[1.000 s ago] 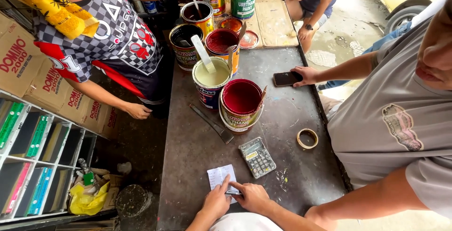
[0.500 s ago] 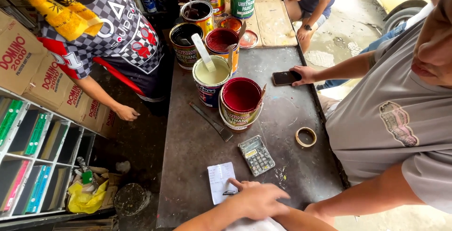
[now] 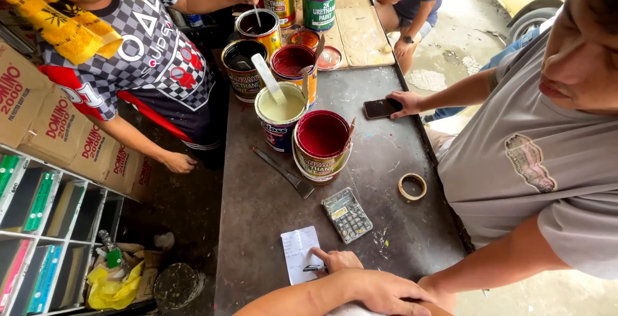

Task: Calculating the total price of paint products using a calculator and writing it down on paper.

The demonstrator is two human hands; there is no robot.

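Note:
At the bottom edge, my right hand (image 3: 335, 261) rests on a small white paper slip (image 3: 297, 251) lying on the dark worktable (image 3: 257, 213). Its forefinger points left, and a thin dark pen (image 3: 313, 268) sits under the fingers. My left forearm comes in from the lower left and crosses over the right wrist. My left hand (image 3: 386, 292) lies there loosely and holds nothing. A grey calculator (image 3: 347, 214) sits just beyond the slip.
Several open paint cans stand at the table's far half: a red one (image 3: 322, 137) and a cream one with a stir stick (image 3: 280, 111). A flat metal tool (image 3: 283, 173) and a tape roll (image 3: 412, 186) lie mid-table. One person stirs a can; another's hand rests on a phone (image 3: 381, 108).
My left hand has left the paper slip and swung right, across my right wrist. My right hand stays on the slip with the pen.

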